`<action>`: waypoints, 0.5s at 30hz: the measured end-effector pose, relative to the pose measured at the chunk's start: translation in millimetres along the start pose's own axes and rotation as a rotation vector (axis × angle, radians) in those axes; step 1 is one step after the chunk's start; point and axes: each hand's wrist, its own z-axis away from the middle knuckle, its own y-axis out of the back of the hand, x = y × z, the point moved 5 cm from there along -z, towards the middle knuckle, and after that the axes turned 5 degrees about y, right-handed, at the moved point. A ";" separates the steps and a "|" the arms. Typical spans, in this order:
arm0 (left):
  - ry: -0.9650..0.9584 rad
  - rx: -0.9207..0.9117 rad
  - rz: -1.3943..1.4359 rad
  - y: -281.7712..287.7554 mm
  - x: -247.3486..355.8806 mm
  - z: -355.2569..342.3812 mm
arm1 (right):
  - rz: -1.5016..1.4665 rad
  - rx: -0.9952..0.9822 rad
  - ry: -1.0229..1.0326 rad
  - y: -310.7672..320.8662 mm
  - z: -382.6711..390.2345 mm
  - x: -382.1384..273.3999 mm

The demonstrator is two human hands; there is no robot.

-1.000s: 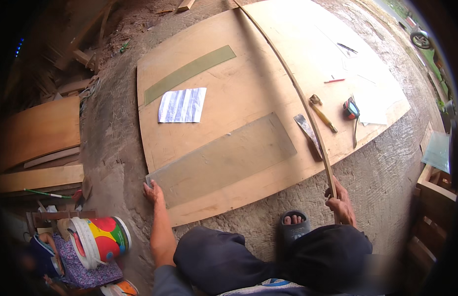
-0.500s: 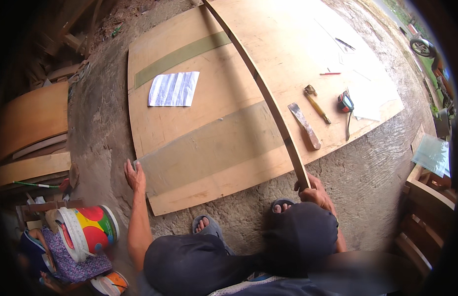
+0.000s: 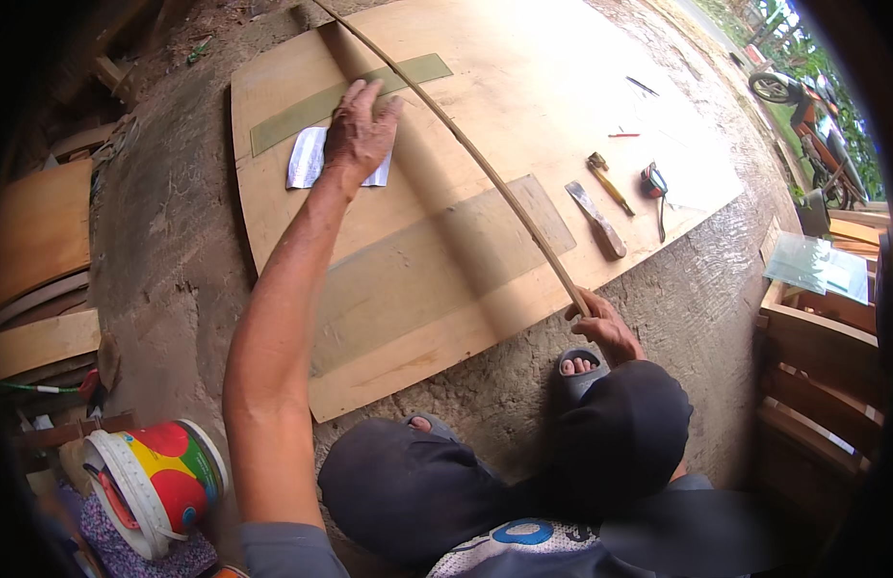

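My right hand (image 3: 605,328) is closed around the near end of a long thin wooden strip (image 3: 456,135), which runs away from me across a plywood sheet (image 3: 639,58). My left hand (image 3: 362,133) reaches forward with its fingers stretched out, over a striped paper (image 3: 307,159) that it partly covers. Its fingertips are beside the strip and over a narrow greenish pane (image 3: 283,128); whether they touch is unclear. Nearer to me, a larger translucent pane (image 3: 398,265) lies on the plywood beneath the strip.
Right of the strip lie a putty knife (image 3: 595,220), a hammer (image 3: 610,183), a tape measure (image 3: 654,181), a red pencil (image 3: 623,135) and a dark pen (image 3: 643,86). A paint bucket (image 3: 167,482) is at lower left; glass pieces (image 3: 798,262) rest on a wooden frame (image 3: 817,337) at right.
My left hand has left the larger pane's left end and moved forward over the paper. The wooden strip has turned edge-up, its far end shifting left. The view has shifted slightly.
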 end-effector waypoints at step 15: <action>0.085 -0.260 -0.056 -34.2 -23.2 60.5 | -0.096 0.001 -0.039 -32.3 56.2 54.8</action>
